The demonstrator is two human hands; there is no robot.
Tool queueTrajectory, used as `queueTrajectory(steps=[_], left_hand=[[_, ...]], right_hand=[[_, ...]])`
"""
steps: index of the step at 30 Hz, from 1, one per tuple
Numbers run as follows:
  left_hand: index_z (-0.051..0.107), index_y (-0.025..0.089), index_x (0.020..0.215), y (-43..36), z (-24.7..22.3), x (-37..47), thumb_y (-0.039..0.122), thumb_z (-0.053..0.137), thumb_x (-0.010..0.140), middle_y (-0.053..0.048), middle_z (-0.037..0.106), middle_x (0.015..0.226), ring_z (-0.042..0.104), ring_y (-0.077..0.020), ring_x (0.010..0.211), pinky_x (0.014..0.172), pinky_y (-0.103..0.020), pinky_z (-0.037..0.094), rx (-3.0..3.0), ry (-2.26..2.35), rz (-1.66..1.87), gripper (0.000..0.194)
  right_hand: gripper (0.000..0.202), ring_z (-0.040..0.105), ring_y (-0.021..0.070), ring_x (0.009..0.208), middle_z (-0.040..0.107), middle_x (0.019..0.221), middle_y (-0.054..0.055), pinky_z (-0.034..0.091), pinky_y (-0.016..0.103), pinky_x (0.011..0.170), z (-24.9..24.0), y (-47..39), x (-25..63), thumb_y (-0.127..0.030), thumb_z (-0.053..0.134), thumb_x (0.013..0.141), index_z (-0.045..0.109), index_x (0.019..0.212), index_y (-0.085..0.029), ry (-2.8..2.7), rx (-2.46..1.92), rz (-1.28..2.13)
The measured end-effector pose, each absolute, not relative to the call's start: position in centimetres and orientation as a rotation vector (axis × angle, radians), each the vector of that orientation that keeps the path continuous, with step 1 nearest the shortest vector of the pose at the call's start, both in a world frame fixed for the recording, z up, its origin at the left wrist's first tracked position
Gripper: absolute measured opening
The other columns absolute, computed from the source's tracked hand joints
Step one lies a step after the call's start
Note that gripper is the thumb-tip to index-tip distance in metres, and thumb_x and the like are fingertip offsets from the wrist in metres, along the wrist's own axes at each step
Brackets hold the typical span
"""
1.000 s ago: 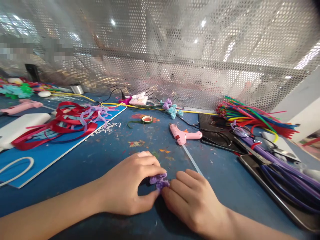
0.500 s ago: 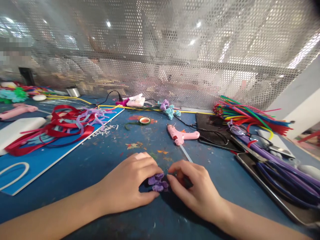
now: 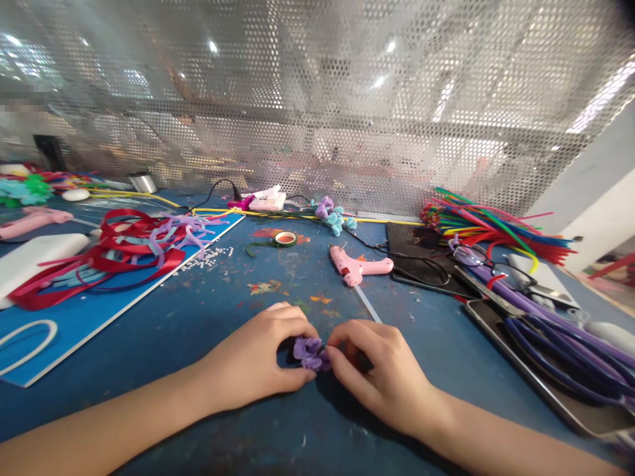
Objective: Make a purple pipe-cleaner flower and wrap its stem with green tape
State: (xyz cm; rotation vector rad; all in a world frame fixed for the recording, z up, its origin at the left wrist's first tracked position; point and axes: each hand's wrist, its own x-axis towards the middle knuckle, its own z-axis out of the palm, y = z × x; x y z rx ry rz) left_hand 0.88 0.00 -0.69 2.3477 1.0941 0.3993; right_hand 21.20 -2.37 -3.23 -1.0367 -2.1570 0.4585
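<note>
Purple flower (image 3: 311, 360) on or just above the table (image 3: 278, 439), between the two hands; contact with the tabletop can't be made out. Left hand (image 3: 260, 360) curls around it, thumb below and fingers above, gripping it; the flower's left side sits in shadow inside that curl. Right hand (image 3: 381, 380) has thumb and index pinched at its right petal; what lies between those tips is hidden, other fingers folded mostly out of sight. Both forearms cut off by the frame.

Beyond: pink glue gun (image 3: 354, 268), its clear stick (image 3: 366, 301) running toward the right hand, lower end hidden behind it. Tape (image 3: 285, 239) farther back. Left, red ribbon (image 3: 171, 260) tangled over a blue board (image 3: 74, 330), which is cut off at the edge. Right, glasses (image 3: 513, 274) hard to separate from clutter. Behind, mesh (image 3: 307, 79); shapes through it blurred.
</note>
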Motion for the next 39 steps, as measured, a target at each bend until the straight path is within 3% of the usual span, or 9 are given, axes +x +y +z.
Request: queueTrajectory(steps=[12,19,25,31,39], left_hand=[[0.065,0.025,0.091,0.0,-0.6,1.1,0.023,0.066,0.071,0.001,0.062,0.092,0.055,-0.0188,0.091,0.082,-0.03,0.043,2.279,1.167,0.39,0.02],[0.057,0.027,0.109,-0.6,0.2,0.4,0.033,0.075,0.064,0.0,0.061,0.102,0.056,-0.021,0.094,0.082,-0.031,0.046,2.21,1.315,0.386,0.049],[0.065,0.023,0.095,-0.9,1.4,1.0,0.026,0.069,0.071,0.001,0.065,0.091,0.061,-0.0159,0.077,0.072,-0.027,0.049,2.098,1.322,0.33,0.025],[0.066,0.024,0.097,-0.8,0.7,0.6,0.03,0.067,0.075,0.001,0.068,0.094,0.065,-0.0159,0.08,0.075,-0.026,0.053,1.966,1.21,0.418,0.023],[0.068,0.025,0.098,-0.6,0.7,0.4,0.028,0.062,0.08,0.001,0.07,0.093,0.065,-0.0157,0.077,0.072,-0.026,0.051,2.026,1.201,0.399,0.02]], right_hand=[[0.007,0.049,0.01,0.054,0.054,0.06,-0.004,0.034,0.021,0.054,-3.3,-2.5,21.1,-0.023,0.052,0.084,0.058,0.086,-0.02,-2.177,-1.129,0.454],[0.009,0.05,0.0116,0.056,0.057,0.063,-0.003,0.036,0.022,0.055,-3.1,-2.7,20.9,-0.025,0.06,0.076,0.057,0.083,-0.021,-2.182,-1.192,0.496],[0.017,0.054,0.0134,0.068,0.062,0.077,0.001,0.041,0.023,0.061,-3.0,-2.6,21.2,-0.016,0.062,0.074,0.057,0.089,-0.019,-2.272,-0.974,0.573],[0.011,0.054,0.0124,0.07,0.061,0.078,0.002,0.043,0.022,0.063,-3.0,-2.4,21.5,-0.015,0.056,0.083,0.059,0.094,-0.018,-2.296,-0.904,0.636],[0.011,0.055,0.0129,0.073,0.062,0.081,0.003,0.043,0.022,0.065,-3.0,-2.5,21.3,-0.014,0.056,0.083,0.061,0.092,-0.018,-2.274,-0.954,0.627]])
